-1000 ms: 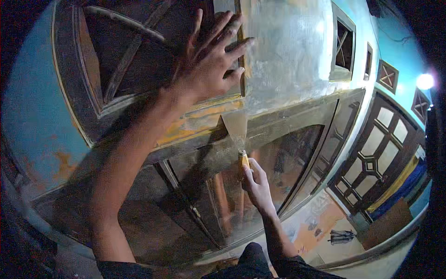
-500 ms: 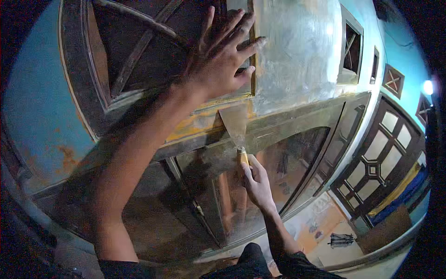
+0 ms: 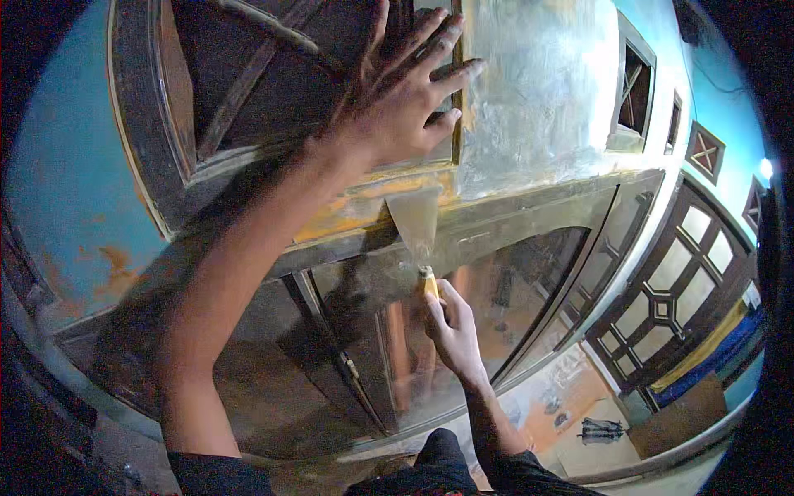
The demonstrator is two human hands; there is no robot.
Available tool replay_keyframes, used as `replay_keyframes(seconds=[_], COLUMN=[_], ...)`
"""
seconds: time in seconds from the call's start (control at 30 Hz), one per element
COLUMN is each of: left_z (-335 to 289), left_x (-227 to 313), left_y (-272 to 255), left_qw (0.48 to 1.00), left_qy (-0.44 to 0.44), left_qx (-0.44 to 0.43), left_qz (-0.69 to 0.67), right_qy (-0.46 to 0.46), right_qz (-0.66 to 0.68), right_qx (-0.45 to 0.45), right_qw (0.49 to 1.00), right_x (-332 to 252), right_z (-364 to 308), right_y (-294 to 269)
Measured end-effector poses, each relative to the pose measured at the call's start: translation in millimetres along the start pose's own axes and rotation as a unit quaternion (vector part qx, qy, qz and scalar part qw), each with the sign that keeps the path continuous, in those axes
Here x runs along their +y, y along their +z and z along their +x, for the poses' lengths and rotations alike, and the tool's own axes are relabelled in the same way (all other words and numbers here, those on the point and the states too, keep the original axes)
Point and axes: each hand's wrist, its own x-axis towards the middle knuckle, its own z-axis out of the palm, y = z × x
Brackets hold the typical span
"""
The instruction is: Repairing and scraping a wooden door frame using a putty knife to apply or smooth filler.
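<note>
My right hand (image 3: pixel 452 329) is closed around the yellow handle of a wide putty knife (image 3: pixel 417 219). The knife points upward, its broad blade edge against the yellow-patched strip of wall (image 3: pixel 356 202) just under a wooden vent frame (image 3: pixel 265 157). My left hand (image 3: pixel 407 99) is raised with fingers spread and holds nothing; it overlaps the vent frame's right side. Whether its fingertips press on the frame cannot be made out. Below the strip runs a brown wooden lintel (image 3: pixel 488 236), partly behind the blade.
Glass panes (image 3: pixel 513 289) lie under the lintel. Whitish, smeared wall (image 3: pixel 538 99) extends to the right, with a smaller crossed vent (image 3: pixel 635 87) beyond. At the far right stand a dark panelled door (image 3: pixel 662 306) and a bright lamp (image 3: pixel 766 169). Blue wall (image 3: pixel 66 174) is at the left.
The putty knife has shifted slightly left along the strip, its handle tilting a little left. My left hand stays spread at the vent frame. The whole view has turned slightly.
</note>
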Motion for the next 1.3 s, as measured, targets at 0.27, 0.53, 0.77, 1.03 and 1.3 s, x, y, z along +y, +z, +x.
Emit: replay_keyframes(seconds=[0.27, 0.53, 0.77, 1.03, 1.3], left_z=[28, 28, 30, 30, 36], left_x=[28, 32, 34, 34, 34], left_y=[-41, -43, -41, -39, -45], left_qw=[0.937, 0.945, 0.937, 0.937, 0.936], left_qy=[-0.193, -0.186, -0.189, -0.19, -0.167], left_qx=[-0.23, -0.254, -0.279, -0.278, -0.298], left_qz=[-0.178, -0.088, -0.088, -0.089, -0.089], right_qy=[0.029, 0.004, 0.024, -0.007, 0.0], right_qz=[-0.005, -0.059, -0.041, -0.017, -0.008], right_qx=[-0.031, -0.054, -0.06, -0.057, -0.053], right_qw=[0.999, 0.997, 0.997, 0.998, 0.999], right_x=[9, -2, -9, 3, 2], right_z=[-9, -3, 6, -1, -7], right_y=[3, 17, 16, 24, 17])
